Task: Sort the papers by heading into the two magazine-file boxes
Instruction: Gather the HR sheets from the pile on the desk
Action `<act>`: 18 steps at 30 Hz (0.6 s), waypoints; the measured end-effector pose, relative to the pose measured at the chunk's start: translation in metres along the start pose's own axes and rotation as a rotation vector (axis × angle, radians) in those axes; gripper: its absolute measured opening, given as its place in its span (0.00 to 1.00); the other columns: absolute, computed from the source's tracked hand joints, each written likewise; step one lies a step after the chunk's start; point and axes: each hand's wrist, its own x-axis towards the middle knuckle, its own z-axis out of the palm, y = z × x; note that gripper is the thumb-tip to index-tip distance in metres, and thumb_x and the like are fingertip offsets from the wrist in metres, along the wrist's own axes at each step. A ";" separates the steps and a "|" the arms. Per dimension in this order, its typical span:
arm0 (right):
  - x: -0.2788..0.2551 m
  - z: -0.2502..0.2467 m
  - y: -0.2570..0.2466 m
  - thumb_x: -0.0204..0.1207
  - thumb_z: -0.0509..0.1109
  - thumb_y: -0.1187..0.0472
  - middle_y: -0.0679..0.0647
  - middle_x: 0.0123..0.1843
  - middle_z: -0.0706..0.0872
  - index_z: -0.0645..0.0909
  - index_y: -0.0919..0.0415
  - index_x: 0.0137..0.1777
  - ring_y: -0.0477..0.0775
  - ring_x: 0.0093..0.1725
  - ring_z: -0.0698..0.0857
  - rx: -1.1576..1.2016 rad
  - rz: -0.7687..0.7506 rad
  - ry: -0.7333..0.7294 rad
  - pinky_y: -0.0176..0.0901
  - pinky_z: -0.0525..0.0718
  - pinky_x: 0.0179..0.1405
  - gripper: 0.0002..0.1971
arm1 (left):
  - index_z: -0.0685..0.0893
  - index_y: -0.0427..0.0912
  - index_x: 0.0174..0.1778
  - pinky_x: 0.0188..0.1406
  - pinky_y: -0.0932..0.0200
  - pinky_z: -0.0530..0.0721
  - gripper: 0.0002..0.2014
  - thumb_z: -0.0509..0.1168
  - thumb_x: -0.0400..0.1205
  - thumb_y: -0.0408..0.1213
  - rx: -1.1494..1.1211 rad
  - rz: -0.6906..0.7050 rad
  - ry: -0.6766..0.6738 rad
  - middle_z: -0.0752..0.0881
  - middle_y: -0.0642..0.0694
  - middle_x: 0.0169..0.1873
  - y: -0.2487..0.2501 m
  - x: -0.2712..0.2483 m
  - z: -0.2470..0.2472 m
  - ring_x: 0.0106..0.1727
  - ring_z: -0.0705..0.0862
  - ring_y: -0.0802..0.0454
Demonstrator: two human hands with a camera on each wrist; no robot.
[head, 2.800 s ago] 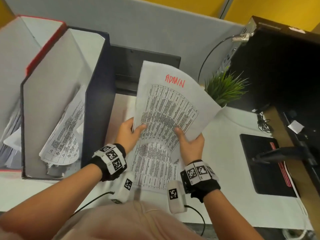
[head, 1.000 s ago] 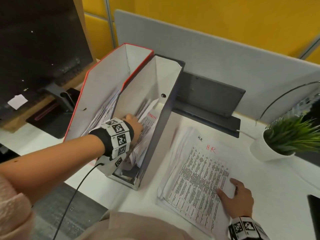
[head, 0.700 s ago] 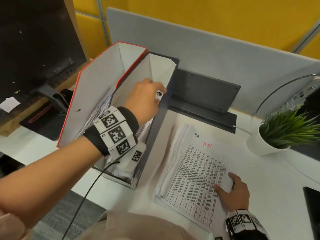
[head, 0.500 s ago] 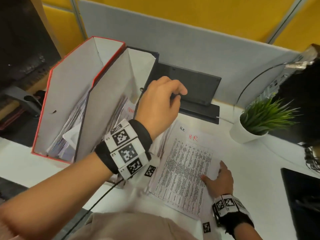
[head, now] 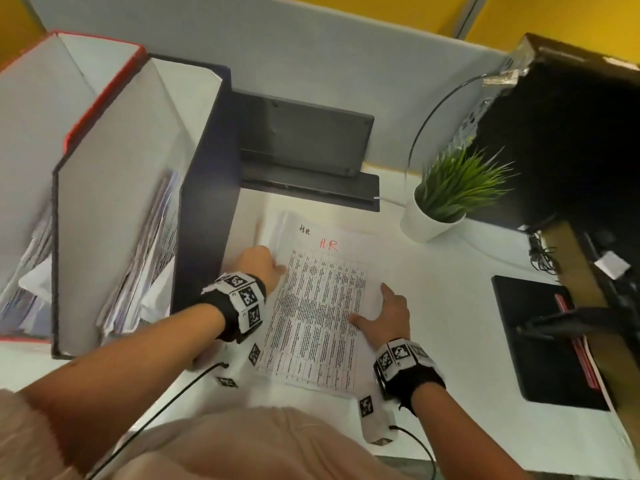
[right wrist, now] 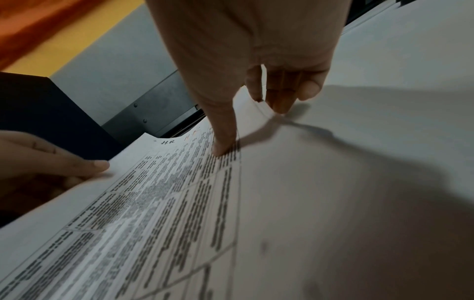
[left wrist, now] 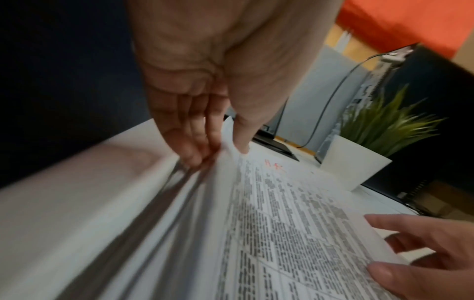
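The left hand [head: 262, 266], which half a second ago hovered above the dark magazine-file box, is now down at the left edge of the stack of papers [head: 317, 306], while the right hand [head: 386, 317] stays at the stack's right edge. In the left wrist view, the left thumb lies on top of the uppermost sheet and the fingers [left wrist: 191, 140] reach beneath it, pinching and lifting its edge. The right hand pinches the opposite edge likewise: its thumb presses on the printed table and its fingers [right wrist: 280, 95] curl under the raised corner. The top sheet carries "HR" in red; a sheet under it shows "HR" in black.

The stack lies flat on the white counter [head: 450, 306], just right of the dark magazine-file box [head: 207, 202]. The red-edged magazine-file box [head: 100, 88] stands touching that box on its left. Both hold papers standing on edge. Beyond the stack sit a dark device [head: 304, 140] and a potted plant [head: 450, 188]; a black pad [head: 540, 341] lies far right.
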 end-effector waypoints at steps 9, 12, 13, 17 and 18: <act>0.003 -0.001 -0.003 0.61 0.82 0.52 0.59 0.68 0.65 0.61 0.56 0.78 0.59 0.68 0.69 0.034 -0.054 0.087 0.49 0.69 0.72 0.48 | 0.74 0.42 0.23 0.28 0.61 0.74 0.18 0.69 0.78 0.39 -0.102 0.012 0.107 0.75 0.49 0.24 -0.004 0.003 0.006 0.26 0.75 0.53; 0.004 -0.002 -0.005 0.64 0.81 0.64 0.58 0.61 0.72 0.62 0.56 0.78 0.51 0.57 0.75 0.189 -0.066 0.027 0.40 0.74 0.60 0.44 | 0.83 0.37 0.31 0.33 0.57 0.78 0.14 0.65 0.82 0.38 -0.096 0.072 0.118 0.80 0.45 0.29 -0.003 -0.004 0.008 0.31 0.79 0.48; 0.004 -0.002 -0.006 0.64 0.81 0.65 0.56 0.56 0.74 0.62 0.56 0.78 0.49 0.53 0.76 0.203 -0.062 0.017 0.38 0.74 0.56 0.44 | 0.88 0.35 0.41 0.38 0.55 0.81 0.11 0.64 0.82 0.37 -0.124 0.114 0.152 0.84 0.42 0.35 -0.003 -0.007 0.008 0.37 0.82 0.45; 0.004 -0.006 -0.008 0.63 0.82 0.65 0.54 0.49 0.77 0.61 0.53 0.78 0.51 0.49 0.78 0.284 -0.005 0.024 0.42 0.79 0.55 0.45 | 0.85 0.36 0.61 0.53 0.60 0.81 0.13 0.62 0.83 0.28 -0.313 0.278 0.299 0.87 0.38 0.53 -0.004 -0.021 0.012 0.50 0.85 0.44; 0.004 -0.008 -0.008 0.62 0.82 0.65 0.54 0.49 0.78 0.61 0.52 0.77 0.53 0.49 0.80 0.322 0.020 0.025 0.44 0.80 0.55 0.46 | 0.85 0.36 0.60 0.51 0.63 0.80 0.13 0.61 0.82 0.27 -0.360 0.286 0.310 0.87 0.40 0.51 -0.004 -0.022 0.013 0.48 0.85 0.47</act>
